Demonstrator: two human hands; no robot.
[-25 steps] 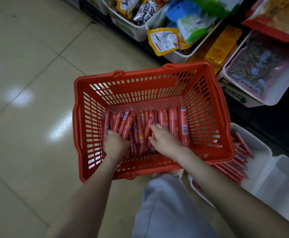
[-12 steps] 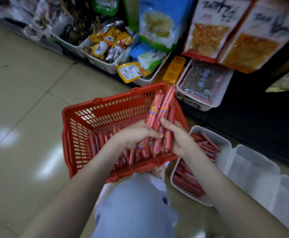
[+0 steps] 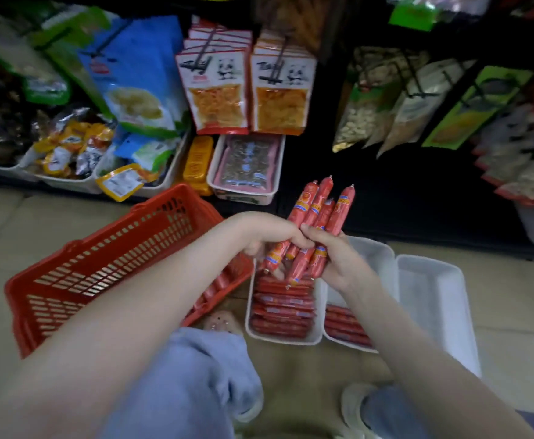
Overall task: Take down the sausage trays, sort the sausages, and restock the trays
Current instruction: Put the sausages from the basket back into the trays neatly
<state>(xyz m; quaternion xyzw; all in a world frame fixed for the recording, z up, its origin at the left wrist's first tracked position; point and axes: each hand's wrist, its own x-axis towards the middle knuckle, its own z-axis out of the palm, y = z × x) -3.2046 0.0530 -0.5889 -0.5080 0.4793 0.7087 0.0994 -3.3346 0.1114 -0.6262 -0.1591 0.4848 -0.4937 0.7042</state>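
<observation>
Beige floor tiles (image 3: 512, 305) meet the foot of a dark shop shelf, and I crouch before it. My left hand (image 3: 268, 232) and right hand (image 3: 338, 263) meet on one sausage bundle (image 3: 319, 217). The left fingers (image 3: 294, 240) curl over its lower half from the left, and the right fingers (image 3: 314, 231) wrap it from the right, so both hands grip it tightly. The red-wrapped sticks stand tilted, their tips fanning up and to the right above my knuckles.

Straight beneath the bundle sits the first tray (image 3: 318, 339), white, with packed sausages (image 3: 283, 308) lying crosswise in a stack. Touching its right side is the second tray (image 3: 386, 258), with more sausages in its near end. The third tray (image 3: 433, 296) stands just beside that, farther right.

To the left, the red basket (image 3: 107, 258) rests on the floor, partly behind my left forearm. My knee in pale blue trousers (image 3: 196, 375) fills the near foreground.

Beyond, hanging panda-print snack packets (image 3: 216, 90) and white bins of assorted pouches (image 3: 75, 147) line the shelf, blurred.
</observation>
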